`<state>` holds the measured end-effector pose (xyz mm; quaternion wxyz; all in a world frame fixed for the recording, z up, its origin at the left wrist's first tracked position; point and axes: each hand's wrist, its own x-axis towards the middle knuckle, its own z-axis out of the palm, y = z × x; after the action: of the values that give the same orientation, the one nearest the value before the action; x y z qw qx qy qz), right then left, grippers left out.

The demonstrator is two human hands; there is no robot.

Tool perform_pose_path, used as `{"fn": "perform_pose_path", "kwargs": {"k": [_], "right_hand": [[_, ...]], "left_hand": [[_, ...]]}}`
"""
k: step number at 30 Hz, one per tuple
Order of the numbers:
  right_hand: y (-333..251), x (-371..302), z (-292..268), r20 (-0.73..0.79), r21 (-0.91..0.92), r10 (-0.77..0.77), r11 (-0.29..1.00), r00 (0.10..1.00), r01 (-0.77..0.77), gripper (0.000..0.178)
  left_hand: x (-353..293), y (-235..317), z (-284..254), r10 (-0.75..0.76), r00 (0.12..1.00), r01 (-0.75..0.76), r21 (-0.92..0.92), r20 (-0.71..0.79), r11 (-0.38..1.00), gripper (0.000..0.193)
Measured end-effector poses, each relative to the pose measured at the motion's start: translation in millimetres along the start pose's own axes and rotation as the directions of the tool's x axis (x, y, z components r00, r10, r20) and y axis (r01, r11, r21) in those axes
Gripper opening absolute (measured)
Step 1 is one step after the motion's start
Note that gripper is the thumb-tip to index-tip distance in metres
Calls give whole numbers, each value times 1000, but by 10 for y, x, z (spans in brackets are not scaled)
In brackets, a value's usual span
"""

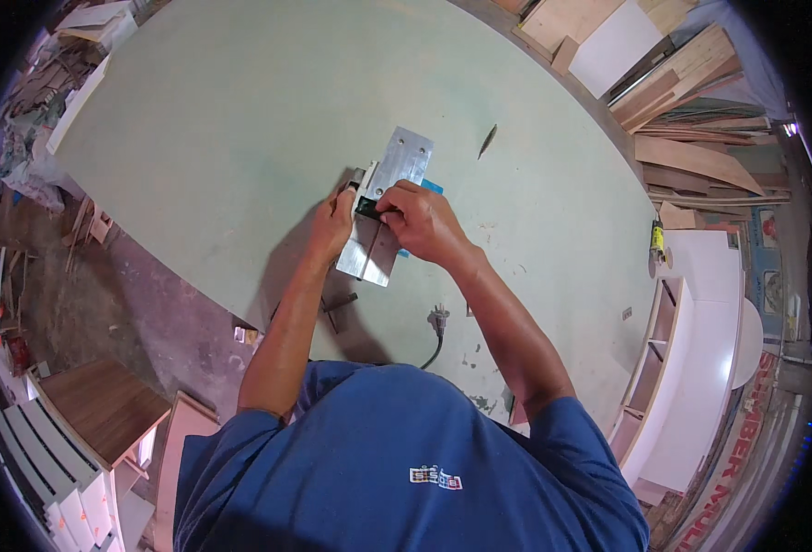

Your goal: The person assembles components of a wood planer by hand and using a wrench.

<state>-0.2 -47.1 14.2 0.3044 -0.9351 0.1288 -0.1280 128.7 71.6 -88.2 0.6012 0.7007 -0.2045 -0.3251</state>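
An electric hand planer lies sole up on the pale green table, its two silver metal plates [403,158] facing me and bits of its blue body [432,187] showing at the right. My left hand [336,217] grips its left side, near a light-coloured edge part and the dark gap between the plates. Over that gap my right hand [418,221] has its fingers bent and pressed together. Whatever these fingertips hold, if anything, is hidden. A dark T-shaped tool [337,305] rests in shadow beside my left forearm.
A grey plug [438,319] on a black cord lies near my body. Farther off is a small dark slim piece [488,141]. Wood offcuts [686,78] are piled beyond the table at far right, with a white shelf unit [700,340] nearer. Brown-topped furniture [102,405] stands lower left.
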Motion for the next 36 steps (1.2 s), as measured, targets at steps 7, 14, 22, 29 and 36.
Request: {"fn": "perform_pose_path", "kwargs": {"k": [7,14,22,29,36], "right_hand": [[32,-15,-10,34,18,-73,997,997,73,14],[15,-40,-24,25,54,-80,995,996,78,20],[40,-83,1,6,156,65,986,998,-65,21],[60,-57,51,-15,-14,30,999,999,-30,12],[21,-65,71,-57,-215,16,976,998,-28,18]], "left_hand": [[38,34,-12,-102,994,101,18,46,995,49],[29,52,-41,-86,996,85,26,38,996,49],[39,-19,-1,51,999,-51,26,-4,998,42],[28,-6,-19,8,1000,-8,11,17,1000,41],[-6,3,-26,-12,1000,12,13,8,1000,42]]}}
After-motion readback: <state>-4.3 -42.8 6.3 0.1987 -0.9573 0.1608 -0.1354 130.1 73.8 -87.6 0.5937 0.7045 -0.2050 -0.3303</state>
